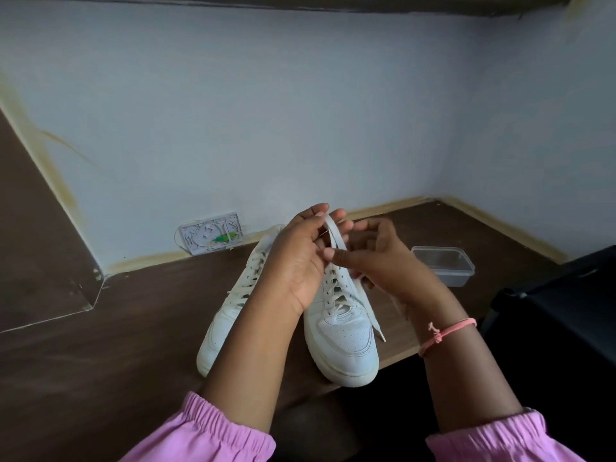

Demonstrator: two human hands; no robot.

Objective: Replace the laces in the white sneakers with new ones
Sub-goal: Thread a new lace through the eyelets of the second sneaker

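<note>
Fig.: Lace work at top eyelets of right-hand sneaker (343, 328), frame centre; whether old lace out or new lace in can't be told. L hand (296, 258) and R hand (376, 258), both raised above the tongue, pinch the lace (335, 235) w/ curled fingers. Next move probably needs a steady pull through the eyelet. Second sneaker (230, 315) touching at left.

two sneakers sit side by side on a table (140, 328), the left sneaker (230, 315) beside the right sneaker (343, 331). both hands, left hand (296, 261) and right hand (376, 258), hold a lace (335, 236) above the right one. a container (445, 265) lies far right; a wall box (211, 236) far left.
</note>
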